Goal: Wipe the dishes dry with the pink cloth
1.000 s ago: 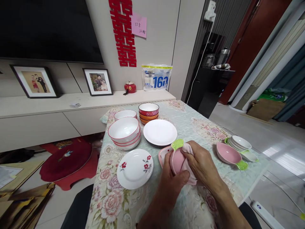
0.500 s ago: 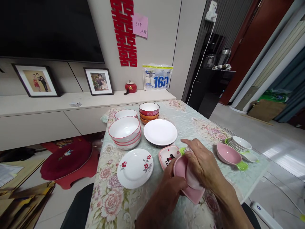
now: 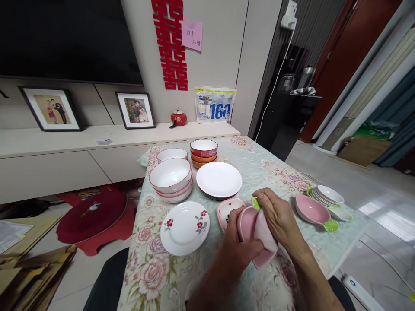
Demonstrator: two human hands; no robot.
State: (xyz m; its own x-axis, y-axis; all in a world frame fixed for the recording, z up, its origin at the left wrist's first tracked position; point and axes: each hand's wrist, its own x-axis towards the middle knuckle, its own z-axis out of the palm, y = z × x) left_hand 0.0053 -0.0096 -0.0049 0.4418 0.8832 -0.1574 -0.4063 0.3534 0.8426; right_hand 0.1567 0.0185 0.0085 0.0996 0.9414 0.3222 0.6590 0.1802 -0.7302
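My left hand (image 3: 236,246) grips a pink bowl (image 3: 247,223) by its near left side, thumb over the rim. The bowl is tilted above the table's near edge, and a green leaf-shaped handle (image 3: 256,203) shows at its far end. My right hand (image 3: 275,216) is closed around a pale cloth (image 3: 266,234), pressing it against the bowl's right side near the handle. Part of the bowl is hidden under the cloth and fingers. Just behind my left hand lies a pink-rimmed dish with a cartoon figure (image 3: 225,211), partly covered.
A flowered white plate (image 3: 184,229) sits left, with stacked white bowls (image 3: 170,176), red and orange bowls (image 3: 204,152) and white plates (image 3: 219,179) behind. At right are another pink bowl (image 3: 311,209) and small stacked white bowls (image 3: 329,194). A floral cloth (image 3: 152,276) covers the table.
My right hand has shifted slightly with the cloth, which now shows more across the bowl's right side. The bowl has turned and tilted a little in my left hand.
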